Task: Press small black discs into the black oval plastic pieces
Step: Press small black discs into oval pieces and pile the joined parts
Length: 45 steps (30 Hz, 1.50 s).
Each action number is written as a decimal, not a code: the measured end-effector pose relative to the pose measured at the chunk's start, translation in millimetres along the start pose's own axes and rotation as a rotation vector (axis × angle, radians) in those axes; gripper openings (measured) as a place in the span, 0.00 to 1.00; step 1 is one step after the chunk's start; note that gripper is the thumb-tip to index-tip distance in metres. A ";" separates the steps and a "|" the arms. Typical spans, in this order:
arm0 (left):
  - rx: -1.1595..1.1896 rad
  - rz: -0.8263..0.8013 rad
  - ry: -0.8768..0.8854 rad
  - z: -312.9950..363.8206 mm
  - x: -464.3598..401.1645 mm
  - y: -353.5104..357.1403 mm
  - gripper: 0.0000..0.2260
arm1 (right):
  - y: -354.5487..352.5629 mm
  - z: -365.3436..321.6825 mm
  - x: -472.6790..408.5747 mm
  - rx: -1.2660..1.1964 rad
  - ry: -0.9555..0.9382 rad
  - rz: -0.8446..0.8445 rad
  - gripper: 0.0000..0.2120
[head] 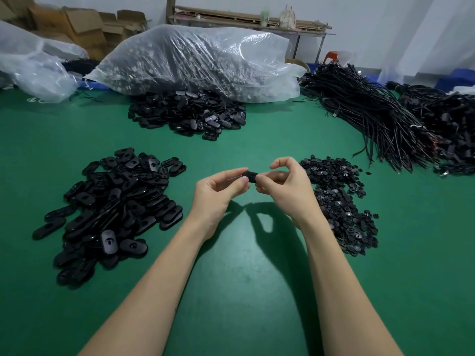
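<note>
One black oval plastic piece [250, 176] hangs above the middle of the green table, held between both hands. My left hand [217, 192] grips its left end with curled fingers and thumb. My right hand [284, 186] pinches its right end, fingers curled over it. Whether a disc sits in the piece is hidden by the fingers. A heap of black oval pieces [113, 209] lies to the left of my hands. A heap of small black discs [339, 201] lies to the right.
A further heap of oval pieces [190, 114] lies at the back centre, in front of a big clear plastic sack [200, 60]. Bundles of black cables [372, 114] fill the back right. The green table [246, 278] runs under my forearms.
</note>
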<state>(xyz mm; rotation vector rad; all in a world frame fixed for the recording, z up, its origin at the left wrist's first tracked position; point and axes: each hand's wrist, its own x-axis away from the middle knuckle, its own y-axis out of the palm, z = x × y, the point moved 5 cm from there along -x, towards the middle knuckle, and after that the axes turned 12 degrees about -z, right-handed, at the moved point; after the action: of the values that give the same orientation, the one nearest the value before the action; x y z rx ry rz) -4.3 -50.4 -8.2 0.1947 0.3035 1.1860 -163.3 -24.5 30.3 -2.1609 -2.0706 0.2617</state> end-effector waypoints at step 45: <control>-0.426 0.024 -0.040 1.8 -1.1 -0.2 0.06 | 8.0 13.8 -0.9 0.072 0.015 -0.016 0.08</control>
<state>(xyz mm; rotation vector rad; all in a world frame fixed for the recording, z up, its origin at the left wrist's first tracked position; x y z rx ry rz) -3.9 -51.5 -6.4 -0.1502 0.0090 1.2416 -158.6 -26.1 15.1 -2.0979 -2.0374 0.3122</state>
